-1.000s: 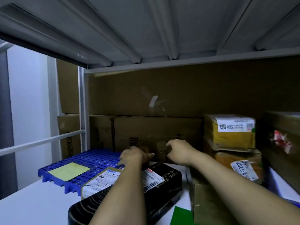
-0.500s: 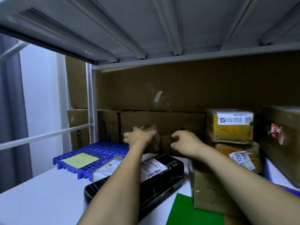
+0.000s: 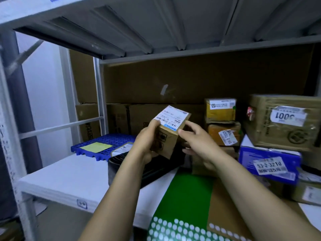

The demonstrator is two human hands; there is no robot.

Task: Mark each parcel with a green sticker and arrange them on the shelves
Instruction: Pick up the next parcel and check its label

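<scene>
My left hand (image 3: pixel 147 141) grips a small brown cardboard parcel (image 3: pixel 169 136) with a white shipping label on top, held up over the white shelf (image 3: pixel 69 180). My right hand (image 3: pixel 198 141) hovers just right of the parcel with fingers spread and relaxed, not clearly touching it. A green sticker sheet (image 3: pixel 185 202) with several round white gaps along its near end lies on the shelf in front of me, partly over a flat brown package (image 3: pixel 225 211). A black parcel (image 3: pixel 132 164) with a white label lies below my left hand.
A blue plastic grid pallet (image 3: pixel 104 145) with a yellow note sits at the back left. Stacked yellow boxes (image 3: pixel 220 119), a large brown carton (image 3: pixel 284 122) and a blue box (image 3: pixel 267 162) crowd the right. Large cartons line the back; the upper shelf hangs close overhead.
My left hand has lifted the small brown parcel from the back of the shelf and drawn it toward me. My right hand has come away from the back. My view has pulled back and down.
</scene>
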